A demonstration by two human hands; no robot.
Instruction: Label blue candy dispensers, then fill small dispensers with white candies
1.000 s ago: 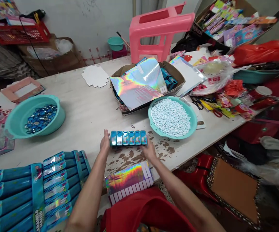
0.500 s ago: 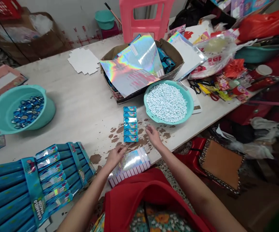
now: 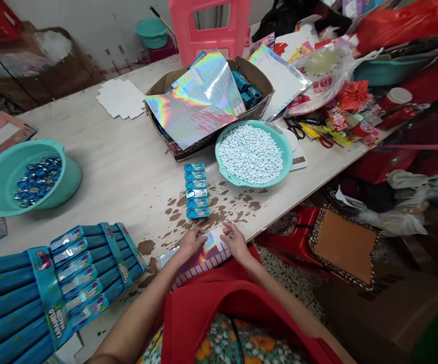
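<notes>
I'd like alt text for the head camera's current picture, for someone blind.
A person's left hand and right hand touch shiny rainbow-patterned sheeting at the near edge of a white table. Beyond lie six small, shiny blue cases in a row, near a round teal plastic bowl of pale pellets.

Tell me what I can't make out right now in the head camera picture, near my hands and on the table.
Head view:
- Holographic label sheet: partly hidden by your left hand and right hand; whether they pinch it or just touch it is unclear.
- Cardboard box: contents mostly covered by holographic sheets.
- Six small blue cases: fine print too small.
- Pink plastic stool: cut off by the top edge.
</notes>
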